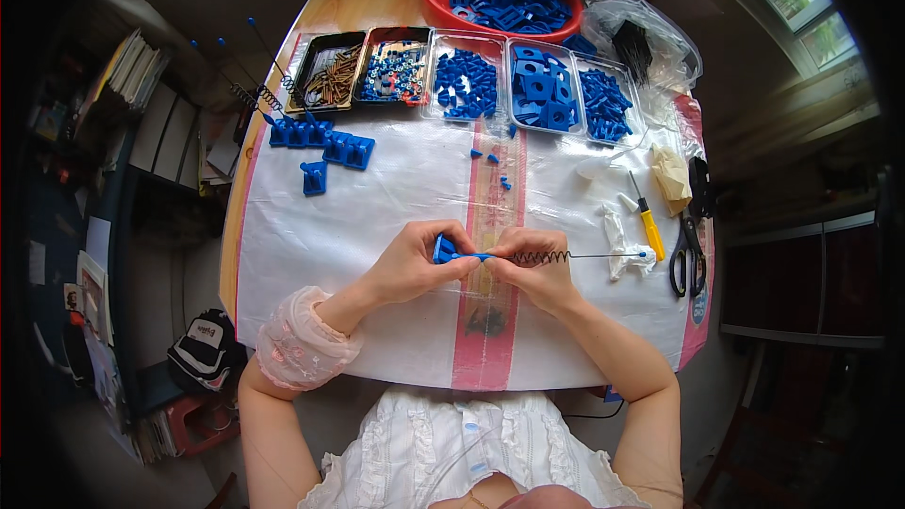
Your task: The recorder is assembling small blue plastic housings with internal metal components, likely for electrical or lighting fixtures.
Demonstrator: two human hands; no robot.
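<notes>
Over the middle of the table, my left hand is closed around a blue plastic piece with a square base. My right hand pinches a black coiled spring wire where it meets the blue piece's narrow end. Past the coil, the wire runs straight to the right and ends in a small blue tip. Both hands nearly touch at the joint, and the fingertips hide part of it. Beyond them lie a few small blue pegs.
Along the back stand a tray of screws, a tray of nuts and clear boxes of blue parts. Behind is a red basin. Blue assemblies sit left; a yellow screwdriver and black scissors lie right.
</notes>
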